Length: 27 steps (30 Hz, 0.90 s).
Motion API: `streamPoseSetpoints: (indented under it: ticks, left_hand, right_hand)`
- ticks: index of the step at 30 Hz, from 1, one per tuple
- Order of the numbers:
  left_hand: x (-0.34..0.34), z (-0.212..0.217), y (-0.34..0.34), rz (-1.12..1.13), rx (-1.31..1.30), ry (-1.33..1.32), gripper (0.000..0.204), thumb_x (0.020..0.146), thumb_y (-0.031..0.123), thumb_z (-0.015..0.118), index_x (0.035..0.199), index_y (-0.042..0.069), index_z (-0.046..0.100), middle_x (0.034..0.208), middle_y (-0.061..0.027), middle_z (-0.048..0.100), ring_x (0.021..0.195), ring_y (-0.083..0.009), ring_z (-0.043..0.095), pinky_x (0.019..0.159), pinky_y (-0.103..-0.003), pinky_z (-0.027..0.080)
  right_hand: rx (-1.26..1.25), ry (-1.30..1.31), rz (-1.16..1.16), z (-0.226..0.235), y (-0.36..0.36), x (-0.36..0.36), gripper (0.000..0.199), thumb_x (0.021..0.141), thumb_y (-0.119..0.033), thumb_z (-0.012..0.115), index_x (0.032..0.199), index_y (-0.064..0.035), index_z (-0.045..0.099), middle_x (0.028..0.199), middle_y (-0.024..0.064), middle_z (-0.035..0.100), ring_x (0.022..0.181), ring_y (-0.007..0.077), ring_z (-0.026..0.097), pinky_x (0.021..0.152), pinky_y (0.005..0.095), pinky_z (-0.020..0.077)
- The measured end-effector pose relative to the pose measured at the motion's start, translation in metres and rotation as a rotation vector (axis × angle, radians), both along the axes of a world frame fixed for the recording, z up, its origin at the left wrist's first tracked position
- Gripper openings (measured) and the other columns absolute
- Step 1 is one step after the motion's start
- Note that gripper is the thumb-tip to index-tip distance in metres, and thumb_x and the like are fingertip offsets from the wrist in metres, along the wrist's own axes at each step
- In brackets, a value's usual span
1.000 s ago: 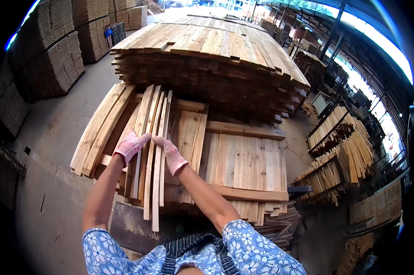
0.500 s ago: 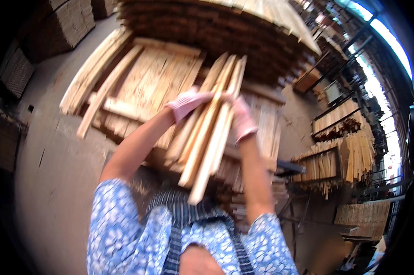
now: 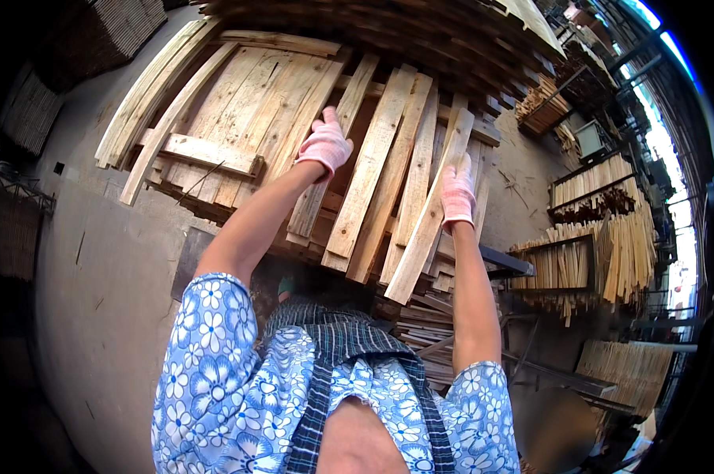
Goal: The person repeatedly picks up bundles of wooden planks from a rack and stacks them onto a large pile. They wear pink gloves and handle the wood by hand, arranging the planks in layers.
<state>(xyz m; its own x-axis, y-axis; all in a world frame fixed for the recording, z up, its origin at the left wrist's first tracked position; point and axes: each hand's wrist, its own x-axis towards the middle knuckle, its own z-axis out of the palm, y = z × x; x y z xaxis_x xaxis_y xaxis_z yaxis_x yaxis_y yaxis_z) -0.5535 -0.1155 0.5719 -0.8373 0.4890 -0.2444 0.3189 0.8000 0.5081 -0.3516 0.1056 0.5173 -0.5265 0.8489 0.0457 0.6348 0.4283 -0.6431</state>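
Note:
Several long wooden slats (image 3: 373, 162) lie fanned out side by side across the stacked boards in front of me. My left hand (image 3: 325, 148), in a pink glove, rests by the leftmost slat (image 3: 357, 91), its fingers stretched forward and the thumb apart. At the other side my right hand (image 3: 458, 189), also gloved in pink, lies open along the outer edge of the rightmost slat (image 3: 432, 217). That slat is tilted across its neighbours, and its near end sticks out toward me. The palms and the undersides of the fingers are hidden.
Flat boards (image 3: 242, 99) form a layer at the left, with a short crosspiece (image 3: 203, 152) on them. Curved-looking long planks (image 3: 155, 91) lie along their left side. A tall wood stack (image 3: 404, 35) rises behind. Racks of thin slats (image 3: 566, 268) stand at the right.
The bundled slats have been spread apart over the boards. My hands have moved away from each other, left hand to the left, right hand to the right, and their fingers have straightened.

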Motion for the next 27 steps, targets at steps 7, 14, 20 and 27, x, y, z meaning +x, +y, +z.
streamPoseSetpoints:
  ticks: [7, 14, 20, 27]
  left_hand:
    - [0.004, -0.04, 0.01, -0.386, -0.342, 0.946, 0.06, 0.097, 0.019, 0.052, 0.154, 0.013, 0.034, 0.155, -0.023, 0.037, 0.146, -0.0444, 0.033, 0.122, -0.06, 0.021]
    - [-0.017, -0.018, 0.009, -0.176, -0.177, 0.68, 0.056, 0.092, 0.023, 0.059, 0.145, 0.013, 0.045, 0.15, -0.0277, 0.041, 0.142, -0.0469, 0.037, 0.118, -0.063, 0.025]
    - [0.036, 0.003, 0.049, -0.052, 0.213, -0.132, 0.081, 0.092, 0.054, 0.056, 0.161, 0.028, 0.023, 0.15, -0.0287, 0.04, 0.133, -0.0471, 0.05, 0.109, -0.051, 0.044]
    - [0.008, 0.008, 0.027, -0.051, 0.128, -0.122, 0.098, 0.085, 0.049, 0.068, 0.164, 0.028, 0.015, 0.151, -0.03, 0.039, 0.134, -0.0482, 0.05, 0.11, -0.055, 0.043]
  right_hand:
    - [-0.019, -0.242, 0.043, 0.023, -0.007, -0.01, 0.108, 0.086, -0.061, 0.069, 0.164, -0.0143, 0.01, 0.153, 0.0356, 0.038, 0.132, 0.0478, 0.052, 0.108, 0.051, 0.0441]
    - [-0.148, -0.032, 0.182, 0.049, 0.028, 0.022, 0.094, 0.086, -0.035, 0.074, 0.162, -0.013, 0.023, 0.137, 0.0263, 0.06, 0.123, 0.0391, 0.06, 0.104, 0.0424, 0.0469]
    - [0.28, -0.566, 0.04, 0.06, -0.015, 0.005, 0.081, 0.087, -0.032, 0.068, 0.156, -0.0168, 0.031, 0.14, 0.0241, 0.046, 0.125, 0.0461, 0.052, 0.102, 0.056, 0.0471]
    - [0.702, -0.258, 0.232, 0.066, -0.1, -0.071, 0.058, 0.087, -0.035, 0.068, 0.134, -0.0057, 0.051, 0.124, 0.0177, 0.054, 0.112, 0.0362, 0.055, 0.095, 0.0558, 0.0478]
